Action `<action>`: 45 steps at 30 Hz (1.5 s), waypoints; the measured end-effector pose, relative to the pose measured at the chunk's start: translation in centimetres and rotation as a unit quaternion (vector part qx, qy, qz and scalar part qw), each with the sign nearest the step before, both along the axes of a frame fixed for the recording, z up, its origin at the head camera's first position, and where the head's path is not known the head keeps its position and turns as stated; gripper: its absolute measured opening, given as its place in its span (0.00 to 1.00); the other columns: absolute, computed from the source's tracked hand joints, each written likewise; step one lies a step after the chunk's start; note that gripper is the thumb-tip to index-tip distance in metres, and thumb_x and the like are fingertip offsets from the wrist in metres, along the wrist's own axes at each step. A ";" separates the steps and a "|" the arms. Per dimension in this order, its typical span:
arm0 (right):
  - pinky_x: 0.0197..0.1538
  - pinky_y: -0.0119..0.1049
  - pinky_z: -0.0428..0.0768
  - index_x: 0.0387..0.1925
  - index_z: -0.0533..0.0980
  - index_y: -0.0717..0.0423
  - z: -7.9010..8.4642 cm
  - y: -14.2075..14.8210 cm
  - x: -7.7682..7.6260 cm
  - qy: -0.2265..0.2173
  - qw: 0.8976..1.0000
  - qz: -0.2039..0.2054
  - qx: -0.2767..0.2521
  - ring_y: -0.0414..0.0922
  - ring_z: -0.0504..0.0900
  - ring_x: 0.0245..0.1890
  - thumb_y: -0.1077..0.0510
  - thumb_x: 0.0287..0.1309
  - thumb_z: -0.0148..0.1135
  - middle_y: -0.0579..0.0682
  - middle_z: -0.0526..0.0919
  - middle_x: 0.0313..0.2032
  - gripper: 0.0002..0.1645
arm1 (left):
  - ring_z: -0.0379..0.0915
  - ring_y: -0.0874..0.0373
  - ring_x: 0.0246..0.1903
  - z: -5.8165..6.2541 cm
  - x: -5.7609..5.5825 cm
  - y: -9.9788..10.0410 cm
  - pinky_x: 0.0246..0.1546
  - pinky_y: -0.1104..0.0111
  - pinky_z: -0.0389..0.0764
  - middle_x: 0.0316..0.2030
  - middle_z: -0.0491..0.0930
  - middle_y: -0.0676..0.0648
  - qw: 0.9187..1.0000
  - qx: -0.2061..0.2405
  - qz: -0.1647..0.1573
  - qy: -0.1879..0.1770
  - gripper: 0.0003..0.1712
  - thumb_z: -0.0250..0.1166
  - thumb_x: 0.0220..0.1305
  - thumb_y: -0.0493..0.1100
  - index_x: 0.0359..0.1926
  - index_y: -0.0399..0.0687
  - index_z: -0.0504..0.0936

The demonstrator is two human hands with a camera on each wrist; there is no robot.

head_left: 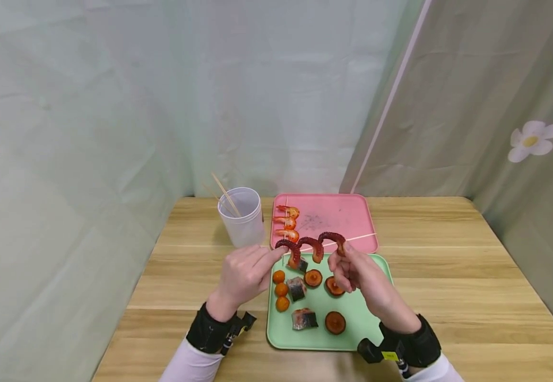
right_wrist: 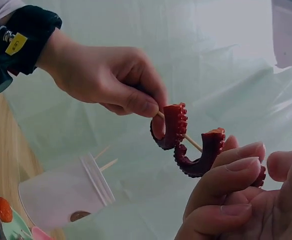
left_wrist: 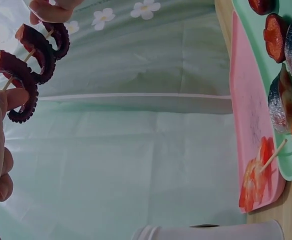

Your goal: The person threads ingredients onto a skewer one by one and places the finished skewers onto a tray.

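Both hands hold a bamboo skewer (head_left: 363, 236) in the air above the trays. Three dark red octopus tentacle pieces (head_left: 316, 250) are threaded on it, curled and studded with suckers. My left hand (head_left: 248, 270) pinches the stick's left end between thumb and forefinger, close to the first piece, as the right wrist view shows. On the other side, my right hand (head_left: 364, 278) pinches the last tentacle piece (head_left: 332, 237) between thumb and fingers. In the right wrist view, the right fingers (right_wrist: 230, 185) hide most of that piece.
Below lies a green tray (head_left: 353, 326) with mushroom caps (head_left: 335, 322), fish chunks (head_left: 304, 319) and orange balls (head_left: 281, 289). Behind it, a pink tray (head_left: 340, 212) bears a shrimp skewer (head_left: 289, 223). At its left stands a white cup (head_left: 241, 228) with thin sticks (head_left: 226, 194).
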State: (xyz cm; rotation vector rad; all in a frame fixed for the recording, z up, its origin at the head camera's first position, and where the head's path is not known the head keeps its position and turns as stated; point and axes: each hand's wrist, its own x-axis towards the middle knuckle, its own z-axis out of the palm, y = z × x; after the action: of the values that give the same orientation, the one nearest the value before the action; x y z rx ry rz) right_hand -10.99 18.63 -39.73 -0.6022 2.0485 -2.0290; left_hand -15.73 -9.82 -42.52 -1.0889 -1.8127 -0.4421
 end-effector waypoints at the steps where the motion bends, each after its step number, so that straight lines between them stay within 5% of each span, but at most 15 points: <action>1: 0.25 0.40 0.67 0.38 0.71 0.65 0.0 0.1 -0.1 0.000 1.000 0.001 0.004 0.48 0.64 0.18 0.42 0.89 0.26 0.49 0.66 0.19 0.37 | 0.69 0.60 0.17 -0.1 -0.1 0.0 0.16 0.72 0.66 0.22 0.78 0.52 1.000 0.000 0.001 0.001 0.17 0.52 0.78 0.35 0.48 0.41 0.90; 8: 0.25 0.37 0.67 0.40 0.75 0.68 -0.2 1.1 -1.2 -0.005 0.997 -0.009 0.073 0.52 0.65 0.19 0.40 0.88 0.21 0.51 0.68 0.19 0.44 | 0.78 0.57 0.21 -0.9 -1.6 0.2 0.18 0.68 0.77 0.28 0.84 0.49 0.999 -0.013 0.037 -0.030 0.16 0.55 0.72 0.33 0.50 0.41 0.87; 16: 0.27 0.36 0.67 0.42 0.78 0.67 -0.3 2.9 -2.3 -0.018 0.992 -0.069 0.102 0.48 0.67 0.20 0.36 0.87 0.21 0.46 0.69 0.21 0.46 | 0.82 0.52 0.23 -3.3 -4.2 2.6 0.21 0.63 0.82 0.29 0.85 0.45 0.982 -0.023 0.150 -0.112 0.16 0.72 0.57 0.29 0.48 0.38 0.87; 24: 0.28 0.36 0.68 0.43 0.78 0.68 0.1 3.2 -2.5 -0.006 0.991 -0.072 0.108 0.51 0.69 0.21 0.37 0.87 0.21 0.48 0.71 0.22 0.46 | 0.79 0.51 0.18 -4.7 -5.5 6.8 0.16 0.62 0.78 0.20 0.77 0.46 0.938 -0.064 0.282 -0.192 0.00 0.69 0.66 0.32 0.37 0.40 0.86; 33: 0.28 0.37 0.69 0.44 0.78 0.67 0.2 3.3 -2.5 0.012 0.991 -0.066 0.113 0.44 0.71 0.21 0.38 0.87 0.20 0.49 0.71 0.22 0.45 | 0.85 0.47 0.24 -5.2 -6.2 10.3 0.20 0.57 0.83 0.24 0.84 0.43 0.897 -0.064 0.311 -0.308 0.10 0.67 0.71 0.31 0.29 0.40 0.86; 42: 0.28 0.37 0.68 0.46 0.79 0.63 0.0 3.3 -2.1 0.011 0.992 -0.066 0.109 0.46 0.70 0.21 0.40 0.88 0.22 0.51 0.70 0.22 0.42 | 0.82 0.50 0.22 -4.7 -7.6 12.3 0.14 0.58 0.77 0.22 0.81 0.47 0.820 -0.101 0.341 -0.449 0.12 0.70 0.66 0.39 0.24 0.47 0.86; 45: 0.29 0.38 0.69 0.47 0.79 0.60 0.0 3.2 -2.1 0.005 0.991 -0.068 0.118 0.47 0.71 0.22 0.38 0.88 0.23 0.52 0.71 0.23 0.41 | 0.83 0.51 0.23 -4.6 -8.3 12.5 0.16 0.58 0.79 0.23 0.82 0.47 0.815 -0.096 0.333 -0.463 0.10 0.71 0.62 0.38 0.23 0.46 0.85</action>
State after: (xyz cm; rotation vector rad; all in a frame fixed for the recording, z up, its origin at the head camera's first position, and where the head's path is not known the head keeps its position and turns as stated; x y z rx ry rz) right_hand -13.07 21.78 -39.72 -0.4398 2.3478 -1.8144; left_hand -24.03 2.72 -47.10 -0.2345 -2.9908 -0.3791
